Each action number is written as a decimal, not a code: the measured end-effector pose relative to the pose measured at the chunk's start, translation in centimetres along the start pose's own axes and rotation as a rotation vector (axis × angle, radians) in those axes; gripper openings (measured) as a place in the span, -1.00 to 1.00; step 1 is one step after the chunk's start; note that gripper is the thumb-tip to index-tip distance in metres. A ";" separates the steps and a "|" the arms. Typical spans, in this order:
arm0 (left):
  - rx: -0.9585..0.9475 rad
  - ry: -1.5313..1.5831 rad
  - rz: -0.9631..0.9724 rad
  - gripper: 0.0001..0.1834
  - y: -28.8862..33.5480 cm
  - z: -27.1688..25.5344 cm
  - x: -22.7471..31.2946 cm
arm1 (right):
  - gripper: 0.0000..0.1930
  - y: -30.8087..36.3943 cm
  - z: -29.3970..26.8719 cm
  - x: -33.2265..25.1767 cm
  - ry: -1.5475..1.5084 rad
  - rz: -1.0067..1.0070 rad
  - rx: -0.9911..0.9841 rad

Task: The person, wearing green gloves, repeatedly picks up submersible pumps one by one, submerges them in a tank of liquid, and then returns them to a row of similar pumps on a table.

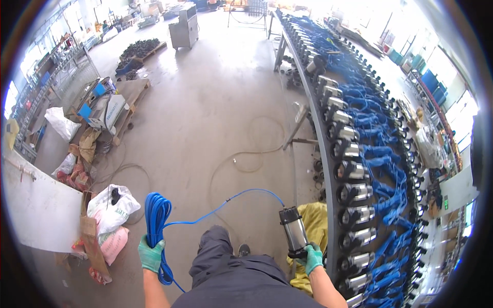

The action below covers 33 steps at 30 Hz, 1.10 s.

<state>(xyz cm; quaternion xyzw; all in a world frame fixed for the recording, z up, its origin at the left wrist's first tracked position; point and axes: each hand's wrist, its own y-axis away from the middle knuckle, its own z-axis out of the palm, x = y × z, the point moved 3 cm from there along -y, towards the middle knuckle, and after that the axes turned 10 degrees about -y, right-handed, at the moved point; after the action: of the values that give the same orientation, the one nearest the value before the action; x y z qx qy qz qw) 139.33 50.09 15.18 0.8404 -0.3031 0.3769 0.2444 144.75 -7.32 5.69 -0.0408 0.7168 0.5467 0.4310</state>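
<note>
My left hand, in a green glove, is closed round a bundled coil of blue cable that hangs upright at the lower left. From the coil one blue strand arcs across to the top of a pump motor, a silver cylinder with black ends. My right hand, gloved in green too, grips this motor by its lower black end, beside the rack's edge. The motor is tilted, its cable end pointing up and away from me. My right fingers are partly hidden behind it.
On my right a long rack carries rows of similar motors with blue cables. Yellow cloth lies by its near leg. A thin hose loops over the floor. White sacks and a pallet with machines stand left.
</note>
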 end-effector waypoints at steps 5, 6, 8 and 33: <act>0.010 0.006 -0.003 -0.62 -13.1 6.7 4.3 | -0.80 -8.9 12.3 -7.5 -0.134 0.059 -0.009; -0.009 0.052 0.006 -0.63 -16.0 8.2 5.3 | -0.80 -10.4 14.0 -8.0 -0.125 0.066 0.048; -0.066 0.067 0.013 -0.61 -23.0 11.2 8.4 | -0.79 -12.6 18.9 -10.8 -0.131 0.063 0.111; -0.348 -0.007 0.272 -0.63 -88.6 43.5 57.4 | -0.55 -46.3 70.9 -47.3 -0.196 0.133 0.241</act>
<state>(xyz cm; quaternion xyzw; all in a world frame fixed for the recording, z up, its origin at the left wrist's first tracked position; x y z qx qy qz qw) 252.42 65.33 17.98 0.7383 -0.4752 0.3455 0.3312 239.50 12.72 0.23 0.1121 0.7330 0.4852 0.4635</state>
